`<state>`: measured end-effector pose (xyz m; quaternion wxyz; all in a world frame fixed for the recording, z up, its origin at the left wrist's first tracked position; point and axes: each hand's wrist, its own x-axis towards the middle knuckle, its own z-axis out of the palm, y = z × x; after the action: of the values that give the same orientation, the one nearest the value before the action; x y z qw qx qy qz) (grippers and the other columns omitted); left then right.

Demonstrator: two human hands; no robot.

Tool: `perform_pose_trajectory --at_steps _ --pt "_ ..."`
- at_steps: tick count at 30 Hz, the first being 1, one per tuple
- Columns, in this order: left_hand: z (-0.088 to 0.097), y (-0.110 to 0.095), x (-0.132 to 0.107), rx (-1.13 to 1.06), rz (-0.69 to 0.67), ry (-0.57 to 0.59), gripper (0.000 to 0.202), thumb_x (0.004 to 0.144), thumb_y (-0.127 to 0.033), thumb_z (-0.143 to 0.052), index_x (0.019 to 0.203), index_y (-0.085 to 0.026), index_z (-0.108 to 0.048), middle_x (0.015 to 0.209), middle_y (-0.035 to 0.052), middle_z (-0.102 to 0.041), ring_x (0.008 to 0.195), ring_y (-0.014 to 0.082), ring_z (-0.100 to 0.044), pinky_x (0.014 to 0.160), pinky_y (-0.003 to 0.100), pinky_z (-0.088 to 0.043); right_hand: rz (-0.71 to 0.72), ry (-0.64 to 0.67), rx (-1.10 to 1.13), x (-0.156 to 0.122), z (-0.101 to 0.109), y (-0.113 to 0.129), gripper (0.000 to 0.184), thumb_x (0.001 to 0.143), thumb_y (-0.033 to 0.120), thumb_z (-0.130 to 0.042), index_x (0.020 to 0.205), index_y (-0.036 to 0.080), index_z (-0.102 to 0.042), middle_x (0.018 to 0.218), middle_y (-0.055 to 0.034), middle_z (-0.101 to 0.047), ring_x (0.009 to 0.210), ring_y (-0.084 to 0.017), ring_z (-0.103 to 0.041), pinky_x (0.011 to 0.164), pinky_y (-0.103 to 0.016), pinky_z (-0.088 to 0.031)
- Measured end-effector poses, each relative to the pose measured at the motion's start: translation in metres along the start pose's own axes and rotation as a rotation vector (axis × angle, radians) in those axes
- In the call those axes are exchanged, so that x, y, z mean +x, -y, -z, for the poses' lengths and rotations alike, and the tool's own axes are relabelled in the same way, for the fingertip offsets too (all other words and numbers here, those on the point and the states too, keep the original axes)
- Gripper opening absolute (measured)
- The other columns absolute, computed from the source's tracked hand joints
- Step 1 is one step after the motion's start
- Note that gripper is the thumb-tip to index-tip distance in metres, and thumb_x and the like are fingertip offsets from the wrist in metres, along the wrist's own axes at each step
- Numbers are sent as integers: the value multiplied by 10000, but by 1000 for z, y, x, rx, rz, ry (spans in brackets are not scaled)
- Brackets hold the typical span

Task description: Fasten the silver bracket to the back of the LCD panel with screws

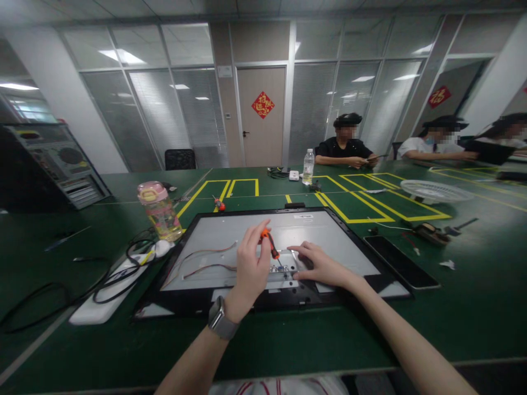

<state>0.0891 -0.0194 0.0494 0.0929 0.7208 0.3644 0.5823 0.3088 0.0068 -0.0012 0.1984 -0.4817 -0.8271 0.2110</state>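
A grey display panel with a black frame [341, 241] lies flat on the green table in front of me. My left hand [253, 258] is closed around an orange and black screwdriver [269, 244], which slants down so that its tip meets a small circuit board [280, 269] near the panel's front edge. Just right of that tip, my right hand [319, 266] rests with thumb and fingers apart, fingertips touching the board's right end. Thin wires [206, 269] run left from the board across the panel. Part of the board is hidden by my left hand.
Left of the panel are a white power strip [109, 291] with black cables and a pink-lidded bottle [158, 211]. A phone [401, 262] lies to the right. A water bottle [308, 167] and a white round grille [434, 191] stand farther back. Several people sit across the table.
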Motion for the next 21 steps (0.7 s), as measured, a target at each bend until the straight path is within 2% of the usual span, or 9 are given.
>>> perform_pose_trajectory --at_steps 3,6,8,12,16,18,21 --pt "-1 -1 1 17 -30 -15 298 937 -177 -481 1216 -209 -582 918 36 -611 810 151 -595 757 279 -487 -5 -1 3 0 0 1 666 753 445 -745 1349 262 -511 1027 -63 -529 964 -255 -531 908 -392 -430" --pt "-3 -2 1 63 -49 -82 221 890 -215 -595 1106 -204 -637 816 1 -554 724 137 -555 718 265 -479 -2 2 9 -1 0 1 677 747 460 -746 1352 271 -508 1030 -61 -530 967 -257 -530 907 -393 -430" --pt "-3 -3 0 67 -36 -121 186 901 -218 -578 1072 -193 -649 841 10 -533 741 136 -553 727 266 -477 -6 5 13 -1 1 1 678 746 474 -741 1351 280 -508 1032 -60 -532 969 -260 -531 907 -396 -429" --pt "-4 -5 -2 16 -8 -127 210 944 -191 -485 1077 -190 -648 908 31 -533 769 132 -567 728 264 -477 -18 12 20 -1 2 2 665 755 473 -730 1351 276 -511 1037 -62 -534 972 -264 -534 913 -402 -427" --pt "-5 -3 -2 -10 0 -190 94 855 -215 -642 941 -184 -663 829 3 -525 728 131 -544 699 256 -466 -20 18 23 -2 2 4 670 748 464 -739 1348 267 -514 1047 -67 -534 989 -268 -534 927 -404 -422" --pt "-6 -1 -1 -39 31 -216 109 806 -225 -700 894 -176 -657 800 -7 -519 714 132 -534 687 254 -458 -28 20 23 -2 3 4 665 747 462 -740 1344 274 -516 1049 -65 -536 991 -268 -535 929 -403 -423" --pt "-5 0 0 -124 77 -173 106 815 -230 -685 905 -181 -662 833 7 -533 756 142 -550 713 263 -463 -31 15 24 -2 3 4 653 753 463 -734 1341 283 -517 1052 -62 -536 992 -265 -538 926 -399 -425"
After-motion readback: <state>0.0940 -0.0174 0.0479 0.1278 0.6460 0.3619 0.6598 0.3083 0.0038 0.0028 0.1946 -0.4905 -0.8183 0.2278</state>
